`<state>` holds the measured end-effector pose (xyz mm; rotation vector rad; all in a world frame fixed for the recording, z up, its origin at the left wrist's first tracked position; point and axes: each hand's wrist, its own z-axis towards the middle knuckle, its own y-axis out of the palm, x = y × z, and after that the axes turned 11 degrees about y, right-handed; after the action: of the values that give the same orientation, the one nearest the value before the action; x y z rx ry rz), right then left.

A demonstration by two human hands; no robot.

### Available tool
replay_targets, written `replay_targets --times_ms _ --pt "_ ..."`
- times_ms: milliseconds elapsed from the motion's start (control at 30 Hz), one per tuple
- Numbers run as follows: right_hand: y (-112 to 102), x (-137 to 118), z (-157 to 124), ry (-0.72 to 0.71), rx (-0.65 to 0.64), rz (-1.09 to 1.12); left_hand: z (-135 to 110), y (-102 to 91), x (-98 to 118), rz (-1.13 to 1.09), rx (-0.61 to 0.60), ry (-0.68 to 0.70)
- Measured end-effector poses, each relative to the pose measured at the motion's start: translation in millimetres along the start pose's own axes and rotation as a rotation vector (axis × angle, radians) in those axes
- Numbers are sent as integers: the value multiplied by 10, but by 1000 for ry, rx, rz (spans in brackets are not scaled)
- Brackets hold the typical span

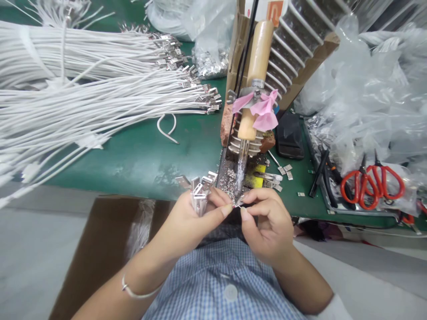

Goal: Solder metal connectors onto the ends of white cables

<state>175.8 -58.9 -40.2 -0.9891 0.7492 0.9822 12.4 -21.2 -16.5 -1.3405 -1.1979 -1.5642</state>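
My left hand (191, 215) is closed around a bunch of white wires with metal terminals (199, 189) that stick up above the fist. Its thumb and forefinger also pinch one small terminal (239, 203) together with my right hand (267, 222), which is closed in a pinch on the same piece. That terminal is held right at the tip of a soldering iron (240, 178). The iron has a wooden handle (258, 66) and rests tip-down in a wire stand (247, 144) at the front edge of the green table (140, 155).
A large bundle of white wires with terminals (83, 98) covers the left of the table. A black phone (289, 135), red-handled scissors (373, 182), black pliers (322, 171) and heaps of clear plastic bags (367, 89) lie on the right. A cardboard box (96, 249) stands below the table edge.
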Motion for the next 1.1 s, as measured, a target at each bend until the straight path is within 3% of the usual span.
replay_targets --times_ms 1100 --pt "27 12 -30 -47 6 25 0 -22 -9 -33 -41 -3"
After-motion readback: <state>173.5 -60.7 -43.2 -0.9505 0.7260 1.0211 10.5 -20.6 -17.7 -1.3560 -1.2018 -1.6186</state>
